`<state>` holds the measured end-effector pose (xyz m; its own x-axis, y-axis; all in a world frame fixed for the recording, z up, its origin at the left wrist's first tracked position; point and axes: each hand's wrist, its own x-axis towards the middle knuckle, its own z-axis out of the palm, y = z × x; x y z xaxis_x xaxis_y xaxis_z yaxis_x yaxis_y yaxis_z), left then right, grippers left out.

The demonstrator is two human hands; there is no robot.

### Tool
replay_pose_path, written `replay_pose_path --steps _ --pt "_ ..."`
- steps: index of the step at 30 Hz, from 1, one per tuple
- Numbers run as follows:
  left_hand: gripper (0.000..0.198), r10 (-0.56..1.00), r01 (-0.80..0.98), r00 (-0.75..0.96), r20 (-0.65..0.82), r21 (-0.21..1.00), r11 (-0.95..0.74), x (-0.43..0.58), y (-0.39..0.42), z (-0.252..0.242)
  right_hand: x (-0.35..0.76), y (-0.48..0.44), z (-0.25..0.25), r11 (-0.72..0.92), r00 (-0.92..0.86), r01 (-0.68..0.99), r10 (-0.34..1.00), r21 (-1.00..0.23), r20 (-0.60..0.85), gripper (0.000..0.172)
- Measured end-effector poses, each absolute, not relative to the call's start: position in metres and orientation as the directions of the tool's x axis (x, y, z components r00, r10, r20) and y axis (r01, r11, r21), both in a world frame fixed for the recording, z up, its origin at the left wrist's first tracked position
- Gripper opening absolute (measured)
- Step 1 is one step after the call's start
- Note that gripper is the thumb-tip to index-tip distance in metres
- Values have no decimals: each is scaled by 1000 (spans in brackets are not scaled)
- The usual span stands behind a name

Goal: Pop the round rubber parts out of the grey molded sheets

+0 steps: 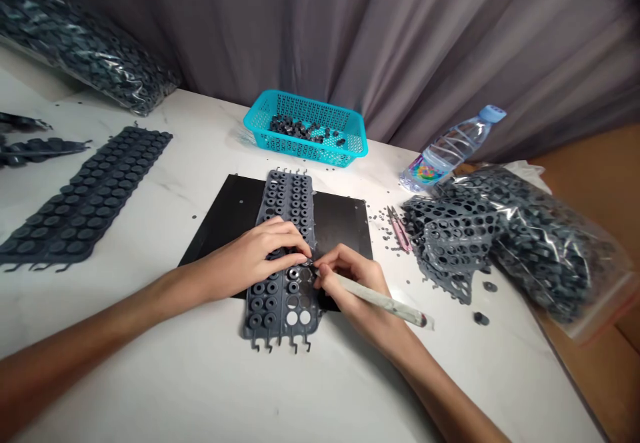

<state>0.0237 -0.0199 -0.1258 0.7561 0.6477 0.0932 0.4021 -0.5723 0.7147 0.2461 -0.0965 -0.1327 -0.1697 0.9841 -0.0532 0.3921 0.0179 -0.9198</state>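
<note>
A dark grey moulded rubber sheet (289, 213) with rows of round ringed plugs lies lengthwise before me, across a black mat (340, 220). Several of its holes near the lower right are vacant. My left hand (260, 250) rests over the middle of the sheet, thumb and forefinger drawn together at its right side. In my right hand (357, 276) is a pale pen-shaped tool (385, 304), gripped like a pencil. Its tip meets the sheet close to my left fingertips; the exact contact is hidden by the fingers.
Behind stands a turquoise basket (305, 146) with loose plugs. A second rubber sheet (90, 196) lies left, below a bag of parts (90, 50). Rightward are pink thread snips (400, 230), punched-out sheets (455, 236), a water bottle (450, 146) and another filled bag (545, 250).
</note>
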Motion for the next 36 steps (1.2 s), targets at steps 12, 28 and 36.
replay_pose_path --steps 12,28,36 --pt "22 646 394 755 117 706 -589 24 -21 -128 247 -97 -135 8 -179 380 982 -925 -65 11" --pt "25 644 376 755 121 725 -577 23 -19 -129 245 -95 -131 -19 -157 357 984 -934 -80 6" --pt "25 639 383 759 129 705 -597 23 -20 -128 243 -96 -129 5 -160 401 985 -916 -65 9"
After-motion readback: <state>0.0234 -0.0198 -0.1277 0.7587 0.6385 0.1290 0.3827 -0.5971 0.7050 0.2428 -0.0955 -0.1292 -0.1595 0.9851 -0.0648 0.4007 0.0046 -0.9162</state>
